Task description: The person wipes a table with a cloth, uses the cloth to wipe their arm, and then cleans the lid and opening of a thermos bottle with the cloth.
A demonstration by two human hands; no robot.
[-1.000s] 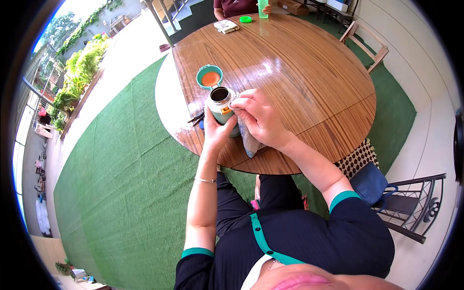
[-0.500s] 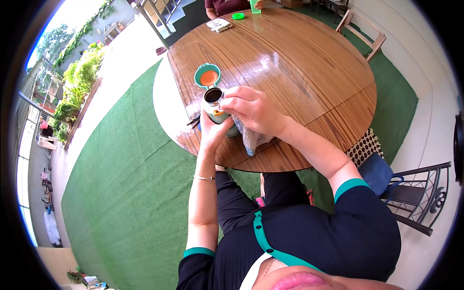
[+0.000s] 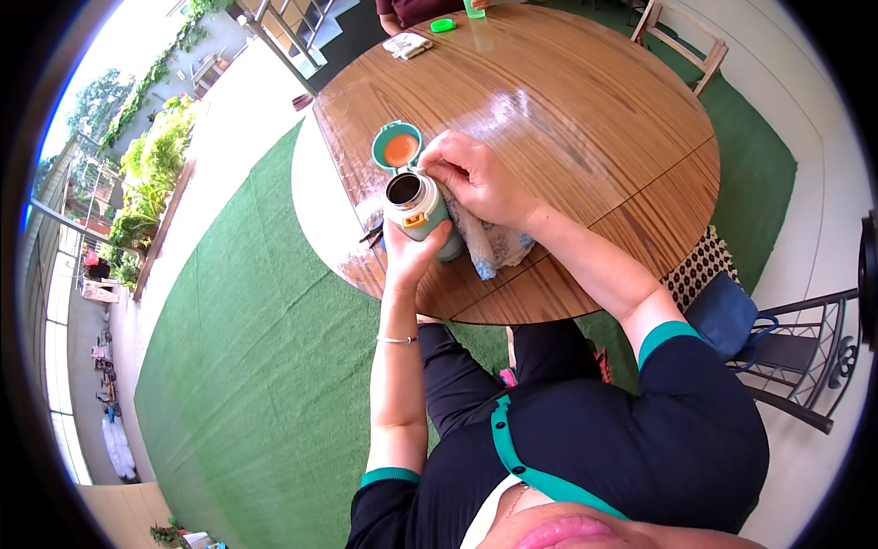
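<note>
My left hand [image 3: 412, 258] is wrapped round a pale green insulated bottle [image 3: 449, 245] with a white collar and an orange latch, near the table's front-left edge. Its teal flip lid [image 3: 378, 146], orange inside, stands open, and the dark mouth shows a steel rim. At the rim's far right side, by the lid hinge, my right hand [image 3: 480, 180] pinches a corner of a white and blue cloth [image 3: 497, 249]. The rest of the cloth drapes down beside the bottle onto the table. Part of a dark thing [image 3: 372, 236] shows left of the bottle.
The wooden round table [image 3: 585, 137] fills the middle. Across it are a person's sleeve [image 3: 416, 11], a folded cloth [image 3: 408, 45], a green lid [image 3: 443, 26] and a green cup [image 3: 475, 8]. A chair with a blue bag [image 3: 720, 320] stands right, a wooden chair [image 3: 681, 46] at back right.
My right hand has moved from the near right of the bottle's rim round to the lid hinge. The latch is now more exposed. My left hand still holds the bottle.
</note>
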